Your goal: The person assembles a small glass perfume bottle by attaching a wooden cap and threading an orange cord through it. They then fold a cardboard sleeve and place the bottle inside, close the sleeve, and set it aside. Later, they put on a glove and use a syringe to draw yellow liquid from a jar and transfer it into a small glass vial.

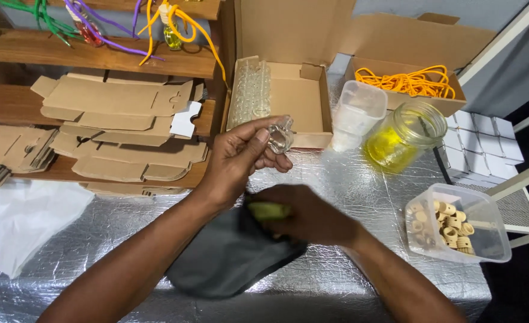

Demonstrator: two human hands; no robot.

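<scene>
Left hand (240, 158) pinched a small clear glass bottle (280, 134) above the foil-covered desk (360, 185); right hand (303, 215) clenched a yellow-green object (268, 210), resting on the dark cloth (228, 257).

Centre: the left hand (237, 161) holds a small bottle (280, 134) above the counter (348, 191); the right hand (303, 218) rests on a cloth (228, 257) nearer, seemingly gripping something small.
Far: an open box (297, 101).
Right: a jar (405, 134), with a tub of rings (456, 230) nearer.
Left: shelves (49, 51) with flat cartons (115, 98).
</scene>
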